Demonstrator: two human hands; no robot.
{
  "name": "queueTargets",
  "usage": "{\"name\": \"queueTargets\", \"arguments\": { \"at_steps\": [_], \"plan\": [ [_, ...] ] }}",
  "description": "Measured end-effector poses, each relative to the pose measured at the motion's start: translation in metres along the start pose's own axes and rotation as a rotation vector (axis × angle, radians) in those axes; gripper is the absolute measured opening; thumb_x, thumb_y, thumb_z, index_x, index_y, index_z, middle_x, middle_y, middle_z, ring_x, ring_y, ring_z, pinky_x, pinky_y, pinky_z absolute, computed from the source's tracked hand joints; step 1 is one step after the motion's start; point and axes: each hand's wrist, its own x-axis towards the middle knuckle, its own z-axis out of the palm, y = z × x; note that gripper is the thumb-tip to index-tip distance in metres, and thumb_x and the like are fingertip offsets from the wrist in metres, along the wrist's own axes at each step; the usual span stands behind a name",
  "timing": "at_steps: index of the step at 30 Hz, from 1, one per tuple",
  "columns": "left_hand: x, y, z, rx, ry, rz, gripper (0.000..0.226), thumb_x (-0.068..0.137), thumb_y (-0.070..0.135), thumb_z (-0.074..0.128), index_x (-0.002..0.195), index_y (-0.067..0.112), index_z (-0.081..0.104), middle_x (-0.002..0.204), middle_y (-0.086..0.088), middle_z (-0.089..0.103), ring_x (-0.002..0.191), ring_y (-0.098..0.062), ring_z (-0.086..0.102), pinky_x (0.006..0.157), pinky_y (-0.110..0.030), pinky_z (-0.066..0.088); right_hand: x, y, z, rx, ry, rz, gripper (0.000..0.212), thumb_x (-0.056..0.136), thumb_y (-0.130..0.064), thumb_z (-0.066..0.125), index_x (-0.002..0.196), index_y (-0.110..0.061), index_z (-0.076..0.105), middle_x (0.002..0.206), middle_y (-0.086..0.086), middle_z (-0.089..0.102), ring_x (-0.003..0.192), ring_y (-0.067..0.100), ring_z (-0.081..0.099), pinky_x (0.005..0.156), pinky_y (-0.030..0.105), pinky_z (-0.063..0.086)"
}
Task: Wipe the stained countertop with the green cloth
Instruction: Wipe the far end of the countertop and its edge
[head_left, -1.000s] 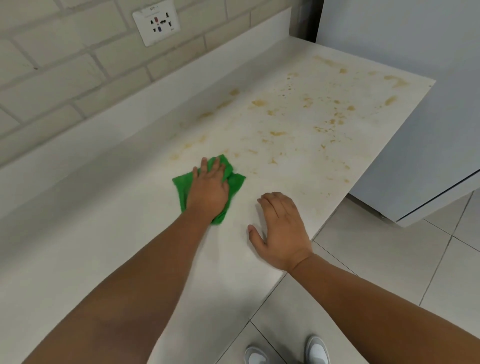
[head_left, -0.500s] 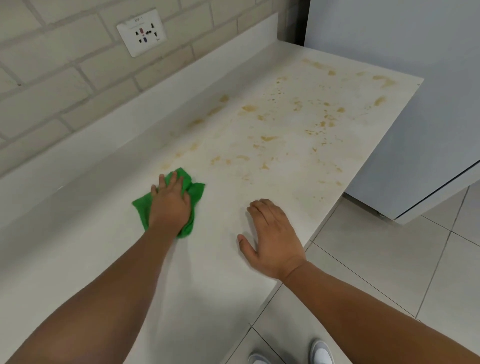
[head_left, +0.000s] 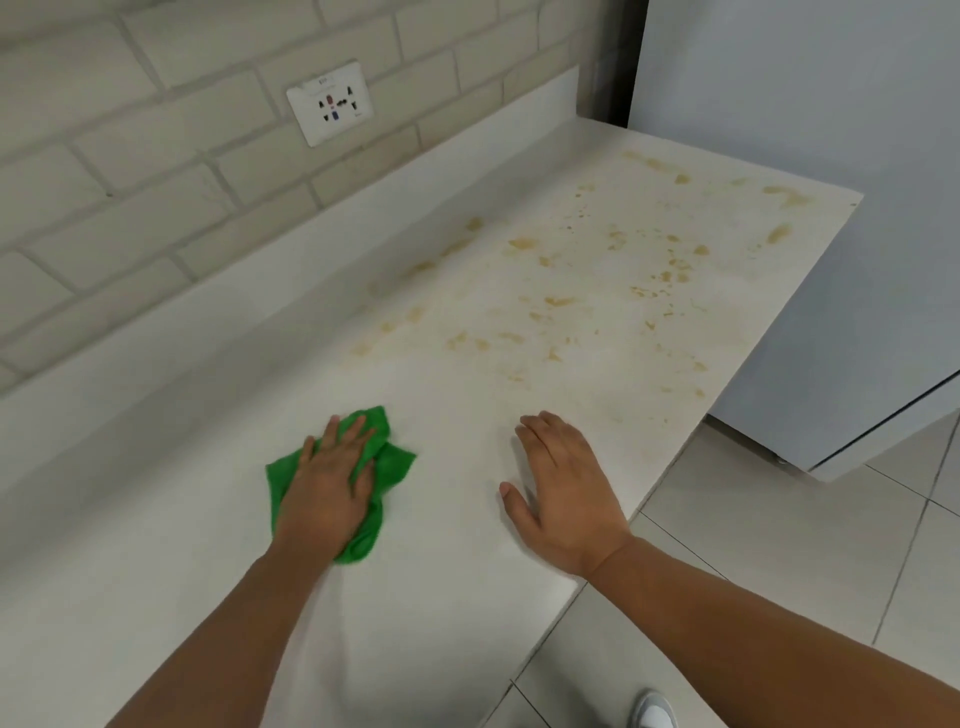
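Note:
My left hand (head_left: 330, 486) presses flat on the crumpled green cloth (head_left: 392, 460), fingers straight, in the near-middle of the white countertop (head_left: 156, 545). The cloth sticks out on both sides of the hand and below the palm. Yellow-brown stains (head_left: 613, 291) are spattered over the far right part of the countertop, beyond the cloth. My right hand (head_left: 563, 491) lies flat on the counter to the right of the cloth, near the front edge, holding nothing.
A low white upstand and a beige brick wall with a white socket plate (head_left: 331, 102) run along the back. A white fridge (head_left: 841, 130) stands against the counter's right end. Grey floor tiles (head_left: 779, 545) and a shoe tip (head_left: 655, 712) lie below the front edge.
My left hand slid the green cloth left and back toward me, away from the stains. The right hand stayed planted on the counter.

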Motion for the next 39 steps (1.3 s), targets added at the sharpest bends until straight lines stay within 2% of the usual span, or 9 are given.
{"name": "queueTargets", "arguments": {
  "at_steps": [4, 7, 13, 16, 21, 25, 33, 36, 39],
  "plan": [
    [0.046, -0.028, -0.01, 0.035, 0.081, -0.266, 0.049, 0.101, 0.013, 0.041, 0.149, 0.005, 0.035, 0.156, -0.013, 0.032, 0.147, -0.033, 0.022, 0.121, -0.046, 0.012, 0.036, -0.02, -0.001, 0.001, -0.053, -0.087, 0.067, 0.091, -0.05, 0.04, 0.143, -0.007, 0.041, 0.149, 0.008, 0.041, 0.143, 0.027, 0.029, 0.119, 0.043, 0.02],
    [0.081, -0.017, -0.012, 0.063, 0.067, -0.469, 0.05, 0.103, 0.018, 0.032, 0.15, 0.002, 0.029, 0.16, -0.014, 0.024, 0.147, -0.037, 0.017, 0.12, -0.05, 0.013, 0.074, -0.029, 0.001, -0.017, -0.164, -0.221, 0.066, 0.092, -0.048, 0.042, 0.143, -0.007, 0.04, 0.15, 0.008, 0.038, 0.142, 0.028, 0.028, 0.121, 0.04, 0.016],
    [0.01, 0.019, 0.008, 0.13, 0.051, -0.307, 0.069, 0.094, 0.066, 0.03, 0.152, 0.028, 0.027, 0.161, 0.009, 0.018, 0.151, -0.024, 0.008, 0.122, -0.046, 0.01, 0.128, -0.026, 0.009, -0.098, -0.341, -0.399, 0.069, 0.091, -0.051, 0.043, 0.145, -0.009, 0.035, 0.153, 0.008, 0.031, 0.142, 0.025, 0.023, 0.12, 0.033, 0.013],
    [-0.018, -0.002, 0.001, 0.1, 0.014, -0.362, 0.064, 0.094, 0.068, 0.025, 0.15, 0.037, 0.03, 0.161, 0.011, 0.02, 0.151, -0.022, 0.007, 0.121, -0.05, 0.009, 0.145, -0.029, 0.014, -0.111, -0.4, -0.478, 0.072, 0.091, -0.055, 0.041, 0.146, -0.01, 0.033, 0.156, 0.007, 0.026, 0.144, 0.024, 0.019, 0.121, 0.035, 0.012],
    [0.036, -0.036, -0.013, 0.103, 0.054, -0.64, 0.058, 0.1, 0.052, 0.028, 0.154, 0.029, 0.025, 0.164, -0.002, 0.014, 0.15, -0.033, 0.001, 0.119, -0.056, 0.004, 0.159, -0.026, 0.021, -0.107, -0.432, -0.556, 0.072, 0.092, -0.058, 0.036, 0.145, -0.01, 0.034, 0.157, 0.007, 0.023, 0.146, 0.023, 0.015, 0.121, 0.036, 0.013],
    [0.111, -0.023, -0.007, 0.145, 0.012, -0.826, 0.059, 0.096, 0.059, 0.028, 0.144, 0.025, 0.031, 0.162, -0.015, 0.013, 0.144, -0.054, 0.0, 0.112, -0.067, -0.003, 0.17, -0.016, 0.023, -0.138, -0.411, -0.65, 0.07, 0.09, -0.057, 0.038, 0.14, -0.008, 0.041, 0.155, 0.009, 0.028, 0.144, 0.026, 0.019, 0.12, 0.037, 0.017],
    [0.086, 0.024, 0.009, 0.017, 0.162, -0.375, 0.04, 0.101, 0.039, 0.041, 0.133, 0.016, 0.05, 0.152, -0.003, 0.041, 0.145, -0.033, 0.025, 0.119, -0.048, 0.019, 0.173, -0.008, 0.017, -0.11, -0.374, -0.646, 0.056, 0.091, -0.046, 0.04, 0.127, -0.006, 0.056, 0.143, 0.011, 0.046, 0.134, 0.027, 0.036, 0.115, 0.038, 0.027],
    [0.045, 0.019, 0.008, 0.045, 0.216, -0.445, 0.044, 0.1, 0.034, 0.046, 0.139, 0.014, 0.047, 0.146, -0.006, 0.049, 0.137, -0.03, 0.038, 0.115, -0.044, 0.028, 0.173, -0.011, 0.016, -0.123, -0.381, -0.655, 0.058, 0.089, -0.048, 0.041, 0.125, -0.005, 0.056, 0.141, 0.012, 0.046, 0.132, 0.028, 0.036, 0.113, 0.039, 0.031],
    [0.028, -0.004, 0.0, 0.067, 0.283, -0.656, 0.044, 0.099, 0.029, 0.047, 0.14, 0.012, 0.047, 0.141, -0.014, 0.052, 0.129, -0.034, 0.046, 0.11, -0.052, 0.03, 0.176, -0.015, 0.016, -0.131, -0.403, -0.651, 0.058, 0.089, -0.05, 0.042, 0.125, -0.006, 0.055, 0.139, 0.011, 0.045, 0.13, 0.028, 0.036, 0.111, 0.039, 0.033]
  ]
}}
